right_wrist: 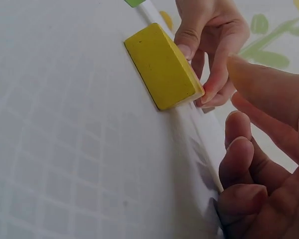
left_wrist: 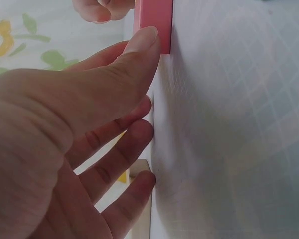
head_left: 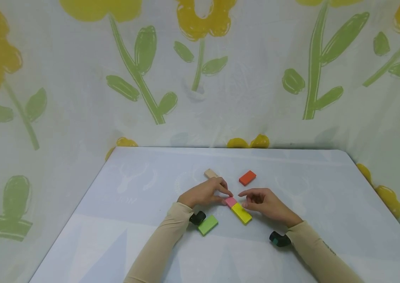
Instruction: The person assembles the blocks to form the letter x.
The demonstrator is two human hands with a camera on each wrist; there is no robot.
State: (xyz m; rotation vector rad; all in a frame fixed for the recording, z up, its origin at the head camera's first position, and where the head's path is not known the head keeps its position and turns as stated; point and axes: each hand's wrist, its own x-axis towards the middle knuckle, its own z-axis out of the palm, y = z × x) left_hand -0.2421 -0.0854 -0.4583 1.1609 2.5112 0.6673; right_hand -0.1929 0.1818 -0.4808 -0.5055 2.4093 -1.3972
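Five small blocks lie on the pale counter (head_left: 122, 220), two of them set end to end between a person's hands: a pink block (head_left: 231, 202) and a yellow block (head_left: 241, 213), which meet in one slanting row with the yellow end nearer the person. The left hand (head_left: 207, 192) pinches the pink block at its far end between thumb and index finger; in its wrist view the other three fingers are apart from one another, gently bent, with their tips close to the counter. The right hand (head_left: 266, 203) is just beside the row on the other side, its thumb and index finger parted with a gap between them, the rest loosely curled; its wrist view shows the fingers clear of the yellow block. A beige block (head_left: 211, 173) lies beyond the left hand, which partly covers it, and an orange-red block (head_left: 247, 178) lies farther out past the row, well apart from it. Near the left wrist is a green block (head_left: 208, 225), right beside a black wrist device (head_left: 197, 218); whether the two touch cannot be told. Both arms wear beige sleeves (head_left: 161, 243), and a cloth with yellow flowers (head_left: 242, 90) hangs behind the counter.
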